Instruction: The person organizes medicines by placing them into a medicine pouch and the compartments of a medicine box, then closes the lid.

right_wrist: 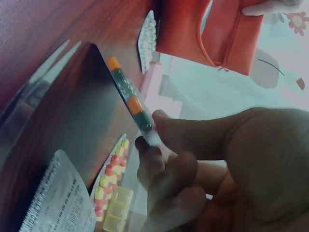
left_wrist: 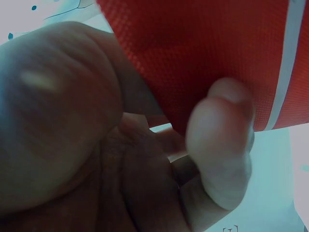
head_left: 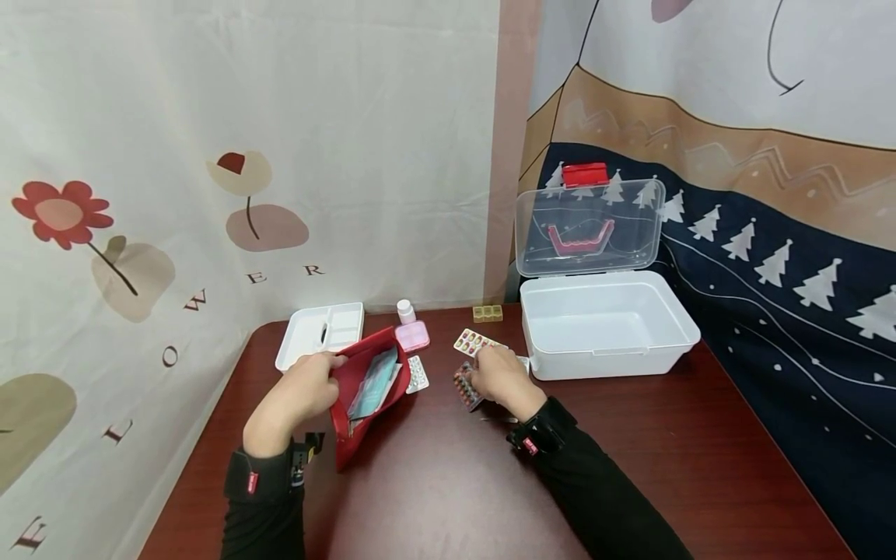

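My left hand (head_left: 304, 386) grips the edge of a red fabric pouch (head_left: 344, 443). The pouch gapes, and a light-blue packet (head_left: 374, 385) shows inside it. In the left wrist view, fingers (left_wrist: 219, 140) bend against the red cloth. Over the table, my right hand (head_left: 502, 377) pinches a blister pack of green and orange capsules (right_wrist: 129, 96) between thumb and fingers. Just beyond it lies a blister pack of red and yellow capsules (head_left: 472, 341). A silver foil pack (right_wrist: 58, 198) and thin metal tweezers (right_wrist: 46, 77) lie near the right hand.
A white box (head_left: 595, 364) with its clear lid (head_left: 595, 210) raised stands at the back right. Along the back are a white divided tray (head_left: 304, 330), a white bottle (head_left: 406, 312), a pink case (head_left: 412, 335), a yellow pill case (head_left: 488, 313) and a white-tablet blister pack (head_left: 418, 375).
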`<move>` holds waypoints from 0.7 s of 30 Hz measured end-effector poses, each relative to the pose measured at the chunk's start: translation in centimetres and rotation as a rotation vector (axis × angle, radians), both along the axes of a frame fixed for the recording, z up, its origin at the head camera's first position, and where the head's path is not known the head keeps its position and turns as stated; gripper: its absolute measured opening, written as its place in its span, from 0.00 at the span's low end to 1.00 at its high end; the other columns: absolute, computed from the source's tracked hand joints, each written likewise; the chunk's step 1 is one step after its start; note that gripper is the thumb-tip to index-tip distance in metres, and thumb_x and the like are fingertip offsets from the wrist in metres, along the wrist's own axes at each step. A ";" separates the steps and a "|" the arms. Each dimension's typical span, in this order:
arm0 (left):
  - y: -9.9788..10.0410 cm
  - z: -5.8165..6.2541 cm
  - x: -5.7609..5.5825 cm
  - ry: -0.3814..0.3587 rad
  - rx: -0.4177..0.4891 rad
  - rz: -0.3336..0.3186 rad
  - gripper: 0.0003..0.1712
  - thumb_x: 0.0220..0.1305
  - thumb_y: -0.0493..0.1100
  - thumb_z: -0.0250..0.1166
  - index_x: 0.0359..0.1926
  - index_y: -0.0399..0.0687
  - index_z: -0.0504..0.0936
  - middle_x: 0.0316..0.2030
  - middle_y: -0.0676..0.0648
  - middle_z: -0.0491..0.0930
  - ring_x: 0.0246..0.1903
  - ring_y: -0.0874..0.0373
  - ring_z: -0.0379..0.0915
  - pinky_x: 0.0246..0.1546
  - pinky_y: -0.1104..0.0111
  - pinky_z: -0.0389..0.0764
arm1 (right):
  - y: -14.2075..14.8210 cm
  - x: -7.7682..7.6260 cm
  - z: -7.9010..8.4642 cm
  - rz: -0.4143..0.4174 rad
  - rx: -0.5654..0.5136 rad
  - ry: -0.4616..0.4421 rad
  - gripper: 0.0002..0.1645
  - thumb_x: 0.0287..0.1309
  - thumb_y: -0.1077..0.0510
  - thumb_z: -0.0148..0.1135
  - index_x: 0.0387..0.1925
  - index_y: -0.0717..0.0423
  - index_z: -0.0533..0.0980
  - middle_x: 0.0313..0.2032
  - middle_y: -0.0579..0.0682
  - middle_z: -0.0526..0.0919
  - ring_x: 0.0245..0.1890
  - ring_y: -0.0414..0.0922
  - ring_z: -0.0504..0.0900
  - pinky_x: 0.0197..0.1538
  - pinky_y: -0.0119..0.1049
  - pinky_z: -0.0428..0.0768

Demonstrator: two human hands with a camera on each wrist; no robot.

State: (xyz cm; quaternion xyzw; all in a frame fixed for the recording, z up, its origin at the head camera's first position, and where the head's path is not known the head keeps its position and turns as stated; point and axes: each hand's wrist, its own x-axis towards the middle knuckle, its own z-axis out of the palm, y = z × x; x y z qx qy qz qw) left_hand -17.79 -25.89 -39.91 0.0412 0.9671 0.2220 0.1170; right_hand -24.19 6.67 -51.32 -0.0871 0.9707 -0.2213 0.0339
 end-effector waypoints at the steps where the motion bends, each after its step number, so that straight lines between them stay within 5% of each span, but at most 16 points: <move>1: 0.0 0.0 0.0 0.001 0.001 -0.001 0.33 0.67 0.32 0.64 0.74 0.29 0.77 0.64 0.28 0.82 0.49 0.43 0.80 0.36 0.63 0.86 | 0.0 0.1 0.2 0.006 -0.006 0.002 0.21 0.66 0.50 0.73 0.17 0.45 0.78 0.27 0.50 0.84 0.31 0.51 0.82 0.35 0.48 0.80; 4: -0.1 0.0 0.1 0.005 0.001 -0.001 0.33 0.68 0.32 0.64 0.74 0.29 0.77 0.64 0.28 0.83 0.50 0.43 0.81 0.38 0.62 0.88 | -0.3 1.0 2.2 0.016 -0.031 -0.029 0.19 0.68 0.52 0.71 0.19 0.47 0.80 0.29 0.50 0.84 0.32 0.49 0.82 0.38 0.45 0.80; 11: -0.1 -0.2 0.1 0.017 -0.008 -0.004 0.32 0.68 0.31 0.62 0.73 0.29 0.78 0.64 0.28 0.83 0.49 0.44 0.81 0.36 0.64 0.84 | -0.5 1.2 2.6 0.030 -0.046 -0.024 0.22 0.72 0.57 0.62 0.18 0.48 0.73 0.23 0.49 0.79 0.28 0.47 0.78 0.35 0.40 0.75; 21: 0.0 -0.2 -0.1 0.015 -0.006 -0.003 0.32 0.68 0.32 0.63 0.73 0.29 0.78 0.64 0.29 0.83 0.50 0.43 0.81 0.37 0.64 0.85 | -0.8 1.1 3.6 0.052 -0.167 0.024 0.17 0.70 0.57 0.62 0.22 0.48 0.79 0.21 0.43 0.74 0.29 0.46 0.76 0.40 0.40 0.74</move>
